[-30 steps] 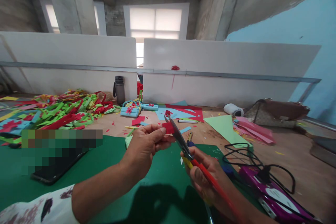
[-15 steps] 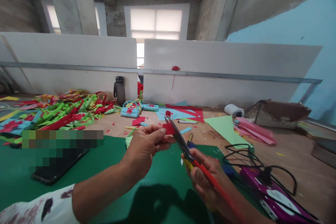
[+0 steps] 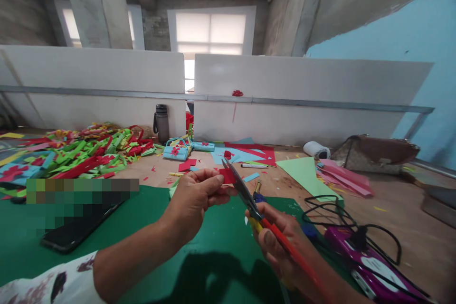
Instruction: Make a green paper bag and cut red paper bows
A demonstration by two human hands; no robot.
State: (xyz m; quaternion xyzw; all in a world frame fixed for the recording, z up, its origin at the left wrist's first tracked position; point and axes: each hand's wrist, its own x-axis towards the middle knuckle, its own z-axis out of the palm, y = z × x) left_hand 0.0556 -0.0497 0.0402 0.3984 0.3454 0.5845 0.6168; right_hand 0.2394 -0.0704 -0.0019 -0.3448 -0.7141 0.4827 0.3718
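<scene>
Between thumb and fingers, my left hand (image 3: 199, 194) pinches a small piece of red paper (image 3: 228, 176). My right hand (image 3: 278, 237) is closed around the handles of a pair of scissors (image 3: 245, 193) with red and yellow grips. The blades point up and to the left, and they lie against the right edge of the red paper. Whether the paper sits between the blades is hard to make out. Both hands are above a green cutting mat (image 3: 149, 256). Past the blade tips, a small dark red piece (image 3: 227, 154) shows near light blue sheets.
On the left lie a heap of green and red paper strips (image 3: 96, 147) and a phone (image 3: 81, 228). A dark bottle (image 3: 162, 123) stands behind small blue paper bags (image 3: 176, 152). To the right are a green sheet (image 3: 302, 175), black cables (image 3: 338, 211), a purple box (image 3: 377, 266) and a handbag (image 3: 377, 154).
The view has shifted very slightly. Both hands, the red paper and the scissors keep nearly the same positions, with the blades looking a little closer together.
</scene>
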